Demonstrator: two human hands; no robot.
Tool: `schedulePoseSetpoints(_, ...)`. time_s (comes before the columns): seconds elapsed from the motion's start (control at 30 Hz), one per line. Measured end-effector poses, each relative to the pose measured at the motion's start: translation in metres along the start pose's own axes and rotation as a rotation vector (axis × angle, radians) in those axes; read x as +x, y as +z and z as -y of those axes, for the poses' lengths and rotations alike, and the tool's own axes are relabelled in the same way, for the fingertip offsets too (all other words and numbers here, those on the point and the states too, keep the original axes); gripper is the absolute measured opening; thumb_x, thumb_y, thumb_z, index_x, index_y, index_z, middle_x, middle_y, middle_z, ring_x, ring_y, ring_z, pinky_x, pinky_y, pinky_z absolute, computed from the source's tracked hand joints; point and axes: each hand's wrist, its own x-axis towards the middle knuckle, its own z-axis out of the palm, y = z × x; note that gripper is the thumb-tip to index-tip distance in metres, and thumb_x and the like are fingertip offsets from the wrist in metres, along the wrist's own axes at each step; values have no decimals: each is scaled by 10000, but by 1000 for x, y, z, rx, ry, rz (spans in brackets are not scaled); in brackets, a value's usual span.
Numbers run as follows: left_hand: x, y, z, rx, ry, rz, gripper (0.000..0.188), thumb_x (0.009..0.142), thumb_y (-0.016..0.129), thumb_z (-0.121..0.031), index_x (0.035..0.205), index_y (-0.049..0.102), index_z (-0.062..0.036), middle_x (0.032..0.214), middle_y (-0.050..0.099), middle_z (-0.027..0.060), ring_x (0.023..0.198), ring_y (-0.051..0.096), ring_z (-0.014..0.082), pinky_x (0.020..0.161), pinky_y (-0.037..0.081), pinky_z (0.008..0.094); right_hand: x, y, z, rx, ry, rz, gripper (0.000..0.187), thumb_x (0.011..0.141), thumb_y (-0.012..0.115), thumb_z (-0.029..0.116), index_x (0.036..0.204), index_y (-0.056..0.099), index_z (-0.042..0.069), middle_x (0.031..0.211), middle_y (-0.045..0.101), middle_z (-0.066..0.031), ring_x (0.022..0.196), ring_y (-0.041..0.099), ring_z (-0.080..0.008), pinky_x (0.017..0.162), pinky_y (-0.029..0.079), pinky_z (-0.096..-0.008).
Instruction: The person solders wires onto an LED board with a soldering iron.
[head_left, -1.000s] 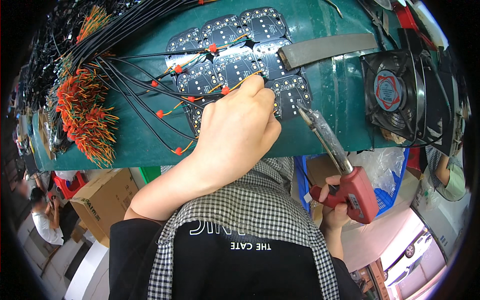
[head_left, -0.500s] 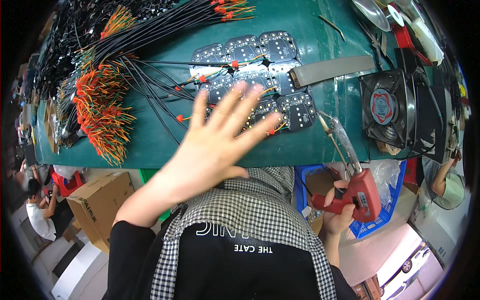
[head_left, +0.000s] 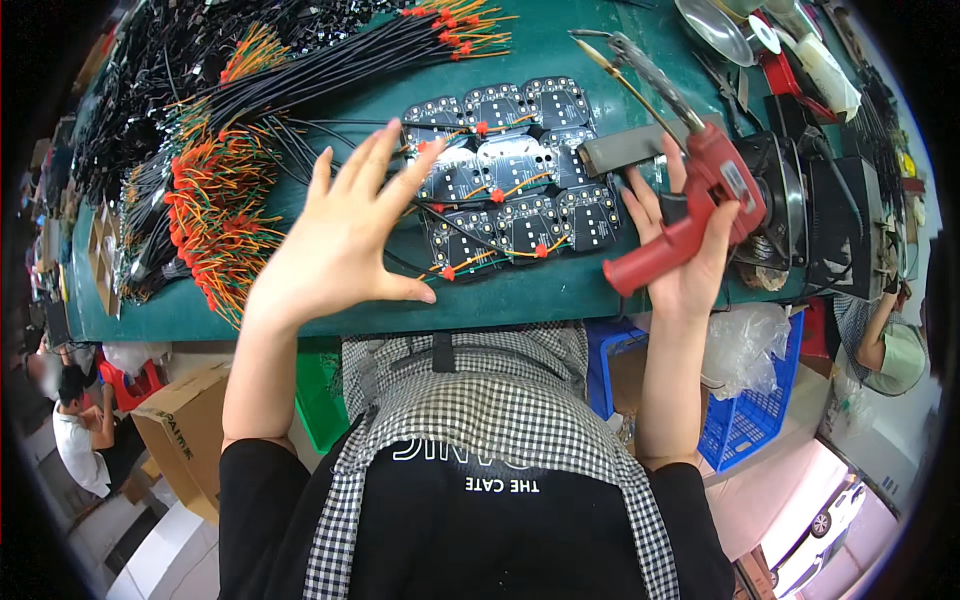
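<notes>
My left hand [head_left: 335, 235] is spread wide, with nothing in it, over the left side of a panel of black circuit boards [head_left: 468, 222]. Black cables with red connectors [head_left: 541, 250] and orange and green wire ends lie across the boards. In my right hand [head_left: 692, 285] is a red soldering gun [head_left: 715, 175], gripped between thumb and palm while some fingers stick out. Its metal tip and feed tube point up and away to the left, past the panel's right side. A flat grey metal bar [head_left: 625, 150] overlaps the panel's right edge, partly behind my fingers.
Bundled black cables [head_left: 320, 85] with orange ends fill the table's left and far left. At right stand a black fan [head_left: 775, 190], partly hidden, and a metal dish [head_left: 715, 30]. Below the table edge are a blue crate [head_left: 745, 430] and a cardboard box [head_left: 185, 420]. Other people sit at both sides.
My right hand has lifted the soldering gun from the table's front edge to above the table, right of the panel. My left hand has moved left, uncovering more boards.
</notes>
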Motion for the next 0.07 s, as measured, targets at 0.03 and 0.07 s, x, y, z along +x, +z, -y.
schedulePoseSetpoints(0.03,1,-7,6,-54,43,-42,1119,558,803,-452,1472,222,-169,1476,222,251,1368,246,389,1063,191,623,6,0,0,32,34,27,746,917,439,536,1474,143,136,1496,254,-142,1287,378,-410,1055,355,-493)
schedulePoseSetpoints(0.07,5,-14,13,-72,71,-136,1122,566,800,-477,1474,214,-173,1489,230,210,1372,247,380,1062,192,625,9,1,-1,47,46,40,747,918,429,546,1480,117,164,1501,248,-138,1297,367,-409,1071,326,-497)
